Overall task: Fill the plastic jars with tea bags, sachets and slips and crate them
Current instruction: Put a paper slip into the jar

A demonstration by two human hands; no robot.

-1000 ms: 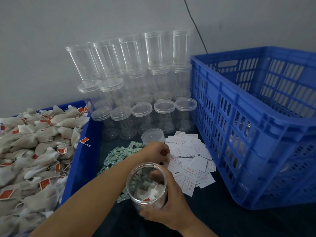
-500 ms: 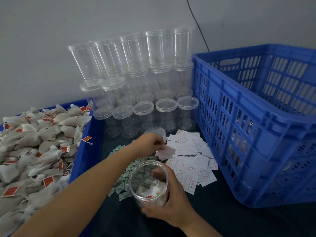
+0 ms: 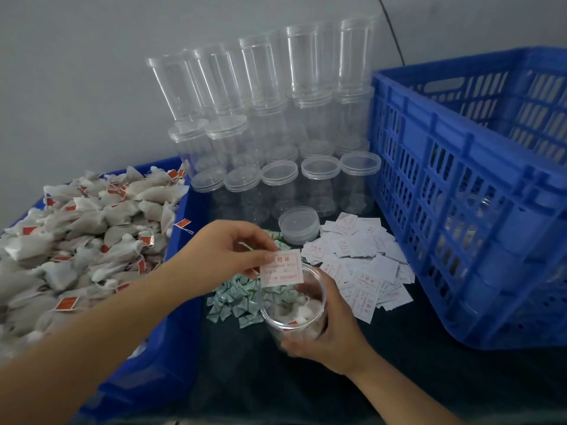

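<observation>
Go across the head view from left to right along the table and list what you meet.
Tray of tea bags → left hand → green sachets → open jar held by the right hand → pile of paper slips → blue crate.

Plain grey wall [image 3: 76,72], black cable [image 3: 391,26], dark tabletop [image 3: 414,378]

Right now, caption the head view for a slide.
Left hand pinches a paper slip over the open jar gripped by right hand.

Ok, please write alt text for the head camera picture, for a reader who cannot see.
The left hand pinches a paper slip over an open jar of tea bags gripped by the right hand. Empty jars stand behind; a blue crate sits right.
</observation>
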